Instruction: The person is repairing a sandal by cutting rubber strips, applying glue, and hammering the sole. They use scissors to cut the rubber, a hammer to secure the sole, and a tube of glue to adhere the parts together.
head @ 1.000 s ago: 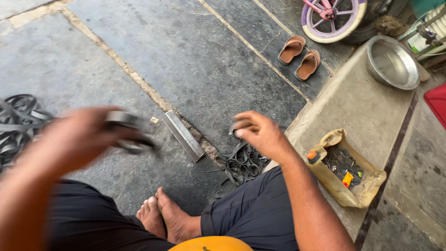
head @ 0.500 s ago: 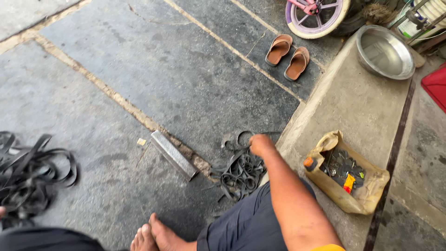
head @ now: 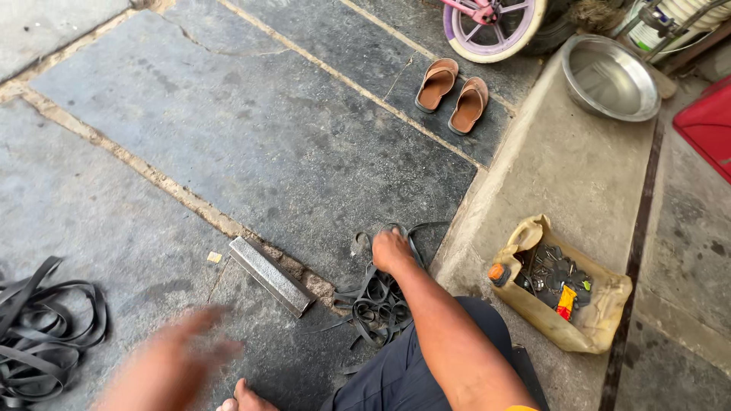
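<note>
My right hand [head: 391,250] reaches down into a tangle of black rubber strips and rings [head: 375,298] on the stone floor, fingers curled on the strips. My left hand [head: 177,359] is a blur near the bottom left, fingers spread, and it holds nothing I can make out. Between the two hands lies a flat grey metal bar [head: 270,275]. A larger heap of black rubber strips [head: 42,331] sits at the far left. My bare foot [head: 244,397] shows at the bottom edge.
A cut-open yellowish plastic can [head: 567,293] with small metal parts rests on the raised concrete step [head: 563,183]. A steel bowl [head: 611,76] stands further back. Brown sandals [head: 453,90] and a pink bicycle wheel [head: 495,27] lie beyond.
My right hand has dropped from the air onto the tangle of rubber strips. My left hand swung out of view to the left, then came back into view empty and blurred.
</note>
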